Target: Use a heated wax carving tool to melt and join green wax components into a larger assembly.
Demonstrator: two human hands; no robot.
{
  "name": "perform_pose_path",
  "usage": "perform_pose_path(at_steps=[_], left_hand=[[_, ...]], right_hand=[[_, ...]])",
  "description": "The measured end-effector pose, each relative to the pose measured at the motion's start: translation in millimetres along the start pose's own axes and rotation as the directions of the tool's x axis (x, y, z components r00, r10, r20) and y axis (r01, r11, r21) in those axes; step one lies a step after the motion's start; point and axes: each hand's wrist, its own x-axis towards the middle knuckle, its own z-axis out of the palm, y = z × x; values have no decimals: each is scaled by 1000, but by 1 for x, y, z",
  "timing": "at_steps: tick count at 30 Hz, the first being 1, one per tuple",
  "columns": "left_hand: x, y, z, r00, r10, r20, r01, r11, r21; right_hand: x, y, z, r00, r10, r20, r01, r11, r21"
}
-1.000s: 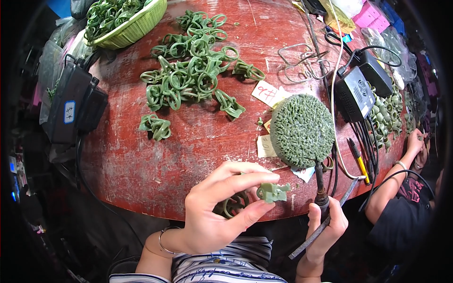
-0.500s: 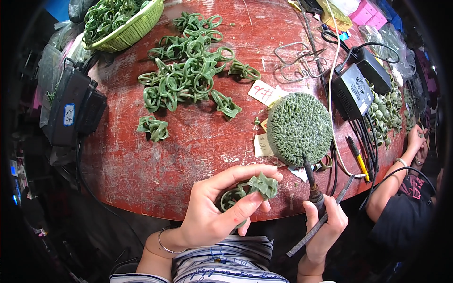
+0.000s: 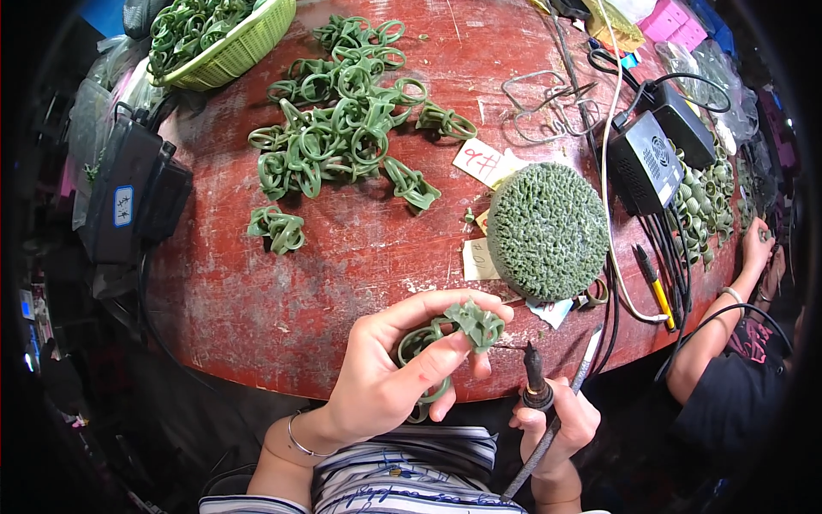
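My left hand (image 3: 385, 364) pinches a cluster of green wax rings (image 3: 476, 325) between thumb and fingers, just past the table's near edge. Some loops of the cluster hang under the palm. In my right hand (image 3: 561, 424) is a soldering-iron-type wax pen (image 3: 535, 377), dark with a thin needle tip that points left and reaches close to the cluster. Whether the tip touches the wax, I cannot tell. The same hand also holds a slim grey metal file (image 3: 589, 355), slanting up to the right. Beyond both hands lies a round, rough green wax block (image 3: 548, 231).
A pile of green ring clusters (image 3: 342, 128) covers the table's middle left, near a yellow-green basket (image 3: 248, 56). Black power boxes (image 3: 646, 163) with cables, bent wire (image 3: 548, 107), paper tags (image 3: 479, 163) and a yellow-black pen (image 3: 655, 287) lie about. At right, another person's arm (image 3: 715, 317).
My right hand has moved left and down, bringing the pen's tip off the rough wax block and over to the ring cluster. My left hand has hardly moved.
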Motion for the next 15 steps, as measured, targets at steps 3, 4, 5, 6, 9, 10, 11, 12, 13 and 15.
perform_pose_path(at_steps=[3,4,5,6,9,10,11,12,13,15], left_hand=[[0,0,-9,993,-40,109,39,999,3],[0,0,-9,993,-41,108,41,999,2],[0,0,-8,994,-44,101,44,999,1],[0,0,-8,994,-48,96,48,999,-1],[0,1,-9,993,-58,102,57,998,7],[0,1,-7,993,-58,101,58,998,7],[0,0,-3,998,-38,48,38,999,-2],[1,0,-1,1000,-19,-7,19,1000,-9],[1,0,-1,1000,-20,-8,20,1000,-9],[0,-1,-1,1000,-15,-9,15,1000,-11]], right_hand=[[0,0,0,1000,-3,1,3,1000,-7],[1,0,0,1000,-1,2,1,1000,-7],[1,0,-1,1000,1,8,-1,1000,-9],[1,-1,-1,1000,3,13,-3,1000,-12],[2,-2,-1,1000,0,12,0,1000,-10],[3,-2,-1,1000,1,12,0,1000,-9],[3,-3,-2,1000,-3,18,3,1000,-17],[3,-3,-2,1000,-6,26,6,1000,-23],[4,-3,-2,1000,-5,27,5,1000,-22],[4,-2,-2,999,2,34,-1,1000,-27]])
